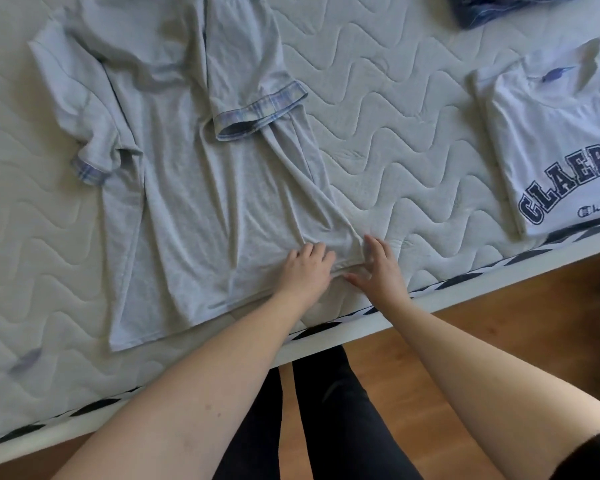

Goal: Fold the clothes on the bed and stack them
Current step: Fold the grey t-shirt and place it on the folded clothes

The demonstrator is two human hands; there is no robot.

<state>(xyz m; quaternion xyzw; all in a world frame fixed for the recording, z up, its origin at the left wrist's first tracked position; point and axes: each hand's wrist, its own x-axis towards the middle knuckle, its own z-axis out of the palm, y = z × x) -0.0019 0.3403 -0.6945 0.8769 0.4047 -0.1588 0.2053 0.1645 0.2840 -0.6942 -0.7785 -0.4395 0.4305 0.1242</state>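
Note:
A grey T-shirt (pixel 187 188) with plaid sleeve cuffs lies spread on the quilted mattress (pixel 395 140), its right side folded inward so one sleeve lies across the body. My left hand (pixel 305 268) rests on the shirt's lower right hem with fingers curled onto the cloth. My right hand (pixel 378 265) lies flat beside it, straight fingers pressing the hem's corner. A folded white T-shirt (pixel 561 150) with dark blue lettering sits at the right.
A dark blue patterned garment (pixel 482 8) lies at the top edge. The bed's white frame edge (pixel 465 289) runs diagonally, with wooden floor (pixel 499 341) and my dark-trousered legs (pixel 326 410) below it.

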